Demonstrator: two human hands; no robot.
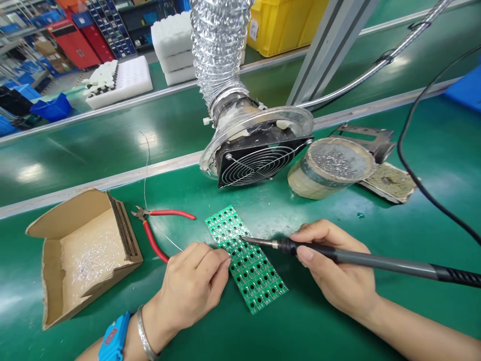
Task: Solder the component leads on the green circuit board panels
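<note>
A green circuit board panel (259, 271) with rows of black round holes and shiny solder spots lies at a slant on the green bench. My right hand (338, 271) is closed round a soldering iron (361, 258), whose tip meets the panel near its upper middle. At the panel's left edge, my left hand (195, 281) has its fingers pinched together. Into that fist runs a thin solder wire (146, 175), which loops up past the pliers; its end at the fingertips is hidden. Red-handled cutting pliers (152, 228) lie spread beyond my left hand.
A cardboard box (120, 230) with small wire clippings stands at left. Over the bench hangs a fume extractor fan (259, 160) on a foil duct (221, 45). A tub of metal bits (319, 180) and a soldering iron stand (376, 140) are at right, near a black cable (404, 145).
</note>
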